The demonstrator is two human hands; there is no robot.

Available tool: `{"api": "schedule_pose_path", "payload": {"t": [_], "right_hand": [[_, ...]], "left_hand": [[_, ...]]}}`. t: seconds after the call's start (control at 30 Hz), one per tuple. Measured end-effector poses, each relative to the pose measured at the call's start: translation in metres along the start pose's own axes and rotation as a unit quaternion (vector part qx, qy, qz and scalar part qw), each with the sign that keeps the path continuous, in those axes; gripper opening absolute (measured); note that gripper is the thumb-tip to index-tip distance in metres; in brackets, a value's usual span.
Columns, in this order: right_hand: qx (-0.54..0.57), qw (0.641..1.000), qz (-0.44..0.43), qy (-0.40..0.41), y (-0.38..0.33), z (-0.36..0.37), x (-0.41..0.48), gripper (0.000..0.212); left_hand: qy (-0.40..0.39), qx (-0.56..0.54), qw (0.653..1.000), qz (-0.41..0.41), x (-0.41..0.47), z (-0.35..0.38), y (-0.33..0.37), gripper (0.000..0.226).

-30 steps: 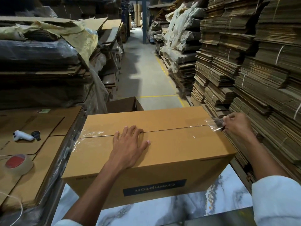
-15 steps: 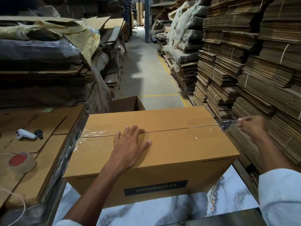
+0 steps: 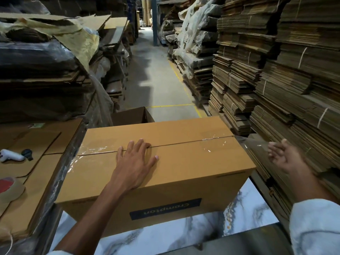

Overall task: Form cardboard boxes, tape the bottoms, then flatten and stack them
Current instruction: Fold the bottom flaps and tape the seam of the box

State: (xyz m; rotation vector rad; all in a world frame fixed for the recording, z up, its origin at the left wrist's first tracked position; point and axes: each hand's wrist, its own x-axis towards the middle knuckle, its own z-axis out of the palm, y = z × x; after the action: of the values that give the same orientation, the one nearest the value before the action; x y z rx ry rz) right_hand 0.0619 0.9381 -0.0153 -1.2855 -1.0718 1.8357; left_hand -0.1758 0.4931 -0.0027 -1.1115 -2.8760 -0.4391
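Cardboard box [image 3: 193,168] sits in the middle of the frame on a white table [image 3: 250,208] with grey swirls. Its top flaps are closed, and the line where they meet runs from left to right. Clear tape [image 3: 213,142] lies along that line. It is shiny and a bit wrinkled near both ends. A loose tape end [image 3: 252,145] sticks out past the right edge of the box, in the air. The near side of the box has a dark blue label [image 3: 165,208] with the word Crompton, upside down.

The left hand [image 3: 134,162] lies flat on top of the box, near the middle. Its fingers are straight and spread apart, and the tips touch the line between the flaps. It holds nothing.

The right hand [image 3: 283,159] is in the air at the right of the frame, just beside the loose tape end. It is blurry. Its fingers look spread apart, with nothing held in them. I cannot tell if it touches the tape. A white sleeve [image 3: 316,227] shows in the lower right corner.

At the left of the frame, flat cardboard sheets [image 3: 46,144] lie in a pile. On them are a white tool [image 3: 12,156] and, lower down at the edge, a tape roll [image 3: 12,192] with a red middle. Behind the box is an open brown box [image 3: 132,116]. Tall stacks of flat cardboard [image 3: 294,89] fill the right side, and a grey floor [image 3: 156,85] with a yellow line runs up the middle
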Motion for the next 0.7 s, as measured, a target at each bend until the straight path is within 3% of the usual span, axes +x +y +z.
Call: {"api": "schedule_pose_path", "payload": {"t": [0.1, 0.17, 0.2, 0.27, 0.3, 0.4, 0.5, 0.6, 0.63, 0.7], "right_hand": [[-0.059, 0.997, -0.046, 0.001, -0.002, 0.007, -0.004, 0.023], [-0.185, 0.974, -0.120, 0.053, -0.001, 0.020, -0.011, 0.026], [-0.290, 0.933, -0.187, 0.105, -0.001, 0.030, -0.022, 0.025], [-0.432, 0.818, -0.347, 0.155, 0.004, 0.054, -0.052, 0.025], [-0.459, 0.778, -0.411, 0.122, 0.007, 0.067, -0.068, 0.024], [-0.485, 0.742, -0.442, -0.137, 0.019, 0.109, -0.137, 0.022], [-0.562, 0.615, -0.436, -0.341, 0.057, 0.145, -0.207, 0.045], [-0.619, 0.457, -0.522, -0.368, 0.113, 0.172, -0.257, 0.060], [-0.613, 0.427, -0.560, -0.358, 0.127, 0.178, -0.263, 0.054], [-0.587, 0.413, -0.605, -0.345, 0.140, 0.186, -0.260, 0.047]], "left_hand": [[0.005, 0.007, 1.000, 0.007, -0.001, -0.002, 0.003, 0.061], [0.005, 0.012, 1.000, 0.007, -0.002, -0.005, 0.005, 0.061], [0.007, 0.017, 1.000, 0.009, -0.003, -0.007, 0.006, 0.061], [0.020, 0.015, 0.999, 0.021, -0.002, -0.014, 0.001, 0.059], [0.028, 0.002, 0.999, 0.021, 0.002, -0.020, -0.005, 0.057], [0.029, -0.035, 0.998, -0.048, 0.027, -0.038, -0.041, 0.056], [-0.032, -0.001, 0.990, -0.136, 0.054, -0.054, -0.102, 0.087], [-0.087, -0.002, 0.983, -0.160, 0.066, -0.065, -0.149, 0.107], [-0.103, -0.004, 0.981, -0.162, 0.066, -0.070, -0.155, 0.105], [-0.113, 0.013, 0.980, -0.164, 0.066, -0.074, -0.162, 0.097]]}}
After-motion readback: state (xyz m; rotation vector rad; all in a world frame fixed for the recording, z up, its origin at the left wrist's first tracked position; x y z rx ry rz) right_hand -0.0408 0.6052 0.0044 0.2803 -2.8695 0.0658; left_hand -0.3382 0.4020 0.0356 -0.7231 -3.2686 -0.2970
